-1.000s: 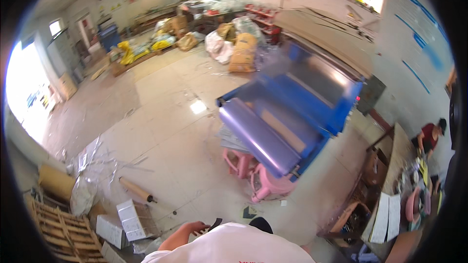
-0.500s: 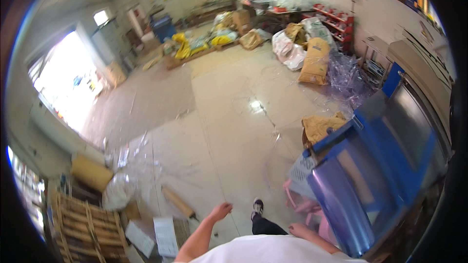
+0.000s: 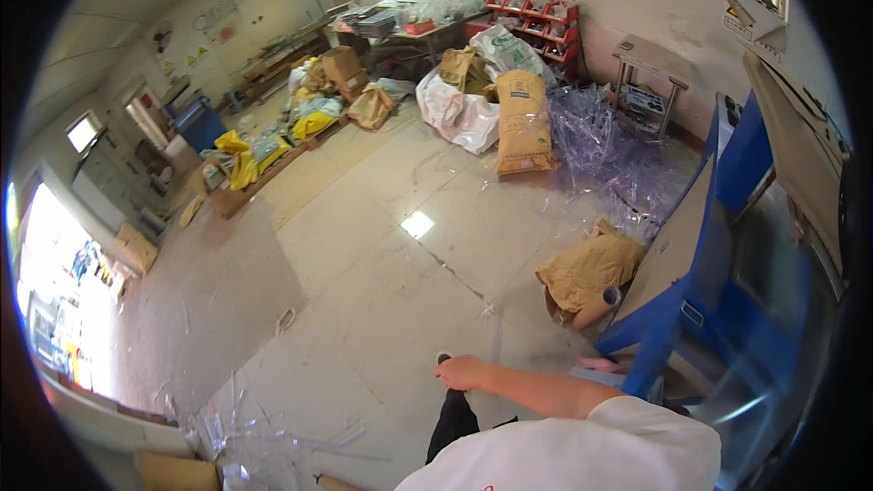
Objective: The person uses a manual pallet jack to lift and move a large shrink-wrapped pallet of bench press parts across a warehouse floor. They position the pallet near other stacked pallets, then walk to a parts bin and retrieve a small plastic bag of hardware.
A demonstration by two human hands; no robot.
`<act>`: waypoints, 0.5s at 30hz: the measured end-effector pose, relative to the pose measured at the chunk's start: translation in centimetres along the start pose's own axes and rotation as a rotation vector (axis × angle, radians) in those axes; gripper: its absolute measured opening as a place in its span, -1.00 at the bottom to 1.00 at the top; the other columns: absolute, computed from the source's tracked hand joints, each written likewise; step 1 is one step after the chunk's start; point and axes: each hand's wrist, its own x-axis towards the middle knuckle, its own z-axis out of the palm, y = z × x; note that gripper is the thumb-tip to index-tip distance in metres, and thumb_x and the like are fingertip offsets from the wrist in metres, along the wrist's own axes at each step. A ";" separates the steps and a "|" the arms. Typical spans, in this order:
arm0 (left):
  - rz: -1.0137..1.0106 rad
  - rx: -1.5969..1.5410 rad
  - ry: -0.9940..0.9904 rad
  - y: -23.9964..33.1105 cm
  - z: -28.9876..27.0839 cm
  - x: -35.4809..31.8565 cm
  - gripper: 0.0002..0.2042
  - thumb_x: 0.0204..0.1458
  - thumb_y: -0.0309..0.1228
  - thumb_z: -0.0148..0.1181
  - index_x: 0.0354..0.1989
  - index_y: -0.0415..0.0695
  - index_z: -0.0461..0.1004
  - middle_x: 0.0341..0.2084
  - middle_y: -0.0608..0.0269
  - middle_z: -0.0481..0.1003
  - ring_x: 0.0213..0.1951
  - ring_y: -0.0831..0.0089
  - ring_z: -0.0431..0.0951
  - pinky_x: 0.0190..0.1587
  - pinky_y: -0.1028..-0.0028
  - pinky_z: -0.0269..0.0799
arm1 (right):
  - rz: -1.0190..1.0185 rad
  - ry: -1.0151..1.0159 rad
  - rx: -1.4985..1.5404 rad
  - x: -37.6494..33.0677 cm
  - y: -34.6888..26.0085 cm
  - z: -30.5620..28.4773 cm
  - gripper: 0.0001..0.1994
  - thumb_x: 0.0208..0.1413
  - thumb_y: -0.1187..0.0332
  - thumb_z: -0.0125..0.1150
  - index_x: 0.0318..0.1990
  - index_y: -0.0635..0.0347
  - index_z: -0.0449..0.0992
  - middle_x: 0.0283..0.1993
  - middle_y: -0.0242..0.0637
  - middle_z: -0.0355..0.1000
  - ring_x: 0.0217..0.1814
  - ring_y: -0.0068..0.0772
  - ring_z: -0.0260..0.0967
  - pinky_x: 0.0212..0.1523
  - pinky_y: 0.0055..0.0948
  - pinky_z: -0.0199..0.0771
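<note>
My right hand (image 3: 462, 371) swings across in front of me at the lower middle, its forearm reaching in from the right. The fingers are loosely curled in, and nothing shows in them. Just below it are my dark trouser leg (image 3: 452, 423) and the tip of my shoe (image 3: 443, 358). My left hand is out of sight. To the right of the arm stands a blue-framed machine (image 3: 727, 309). A crumpled brown paper sack (image 3: 593, 265) lies on the floor by the machine, with a cardboard tube (image 3: 597, 309) against it.
Ahead are a full tan sack (image 3: 525, 123), a white sack (image 3: 459, 114) and heaped clear plastic film (image 3: 605, 141). Red bins (image 3: 546, 23) and a small metal table (image 3: 650, 68) stand by the wall. At left is a bright doorway (image 3: 59, 282); plastic scraps (image 3: 241, 432) litter the near floor.
The view has swung right and forward, bringing the tan sack and machine closer. My right arm has come forward across my body. My left hand has left the view.
</note>
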 end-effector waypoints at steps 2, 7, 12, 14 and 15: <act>0.047 0.102 -0.035 4.8 -2.9 5.9 -0.69 0.18 -0.19 0.10 -0.23 -0.16 0.67 -0.45 0.11 0.67 -0.44 0.11 0.67 -0.36 0.14 0.55 | 0.206 0.073 0.071 2.8 7.1 -1.6 -0.67 0.25 0.18 0.05 0.06 0.02 0.59 0.00 -0.14 0.61 0.06 -0.01 0.56 0.03 -0.03 0.54; 0.964 1.296 -0.037 22.0 -13.0 23.1 -0.68 0.18 -0.19 0.09 -0.25 -0.18 0.66 -0.45 0.09 0.67 -0.43 0.11 0.67 -0.35 0.12 0.55 | 0.887 0.030 0.021 -2.7 26.5 -3.6 -0.59 0.22 0.14 0.10 0.01 0.25 0.66 0.02 0.00 0.61 0.07 0.09 0.58 0.09 -0.02 0.55; 0.579 -0.063 0.213 60.0 -21.5 39.1 -0.76 0.24 -0.29 0.09 -0.20 -0.22 0.57 -0.37 0.14 0.66 -0.50 0.42 0.61 -0.50 0.43 0.50 | 1.350 0.486 0.388 -14.2 36.8 -5.2 -0.73 0.13 0.29 0.21 -0.11 0.22 0.68 -0.18 -0.04 0.65 -0.17 -0.07 0.64 -0.16 -0.11 0.65; 0.701 -0.106 0.160 76.2 -23.2 42.6 -0.73 0.29 -0.29 0.06 -0.09 -0.26 0.55 -0.32 0.14 0.67 -0.39 0.39 0.67 -0.32 0.39 0.57 | 1.410 0.850 0.775 -14.4 39.0 -5.3 -0.76 0.21 0.25 0.19 -0.17 0.21 0.66 -0.31 -0.12 0.64 -0.39 -0.15 0.61 -0.36 -0.15 0.64; 0.852 -0.128 0.139 83.1 -23.1 43.6 -0.73 0.30 -0.31 0.05 -0.07 -0.27 0.55 -0.31 0.13 0.66 -0.34 0.37 0.69 -0.21 0.33 0.60 | 1.400 0.969 0.888 -13.4 39.8 -5.3 -0.75 0.24 0.24 0.15 -0.17 0.20 0.66 -0.36 -0.14 0.62 -0.45 -0.20 0.58 -0.41 -0.15 0.63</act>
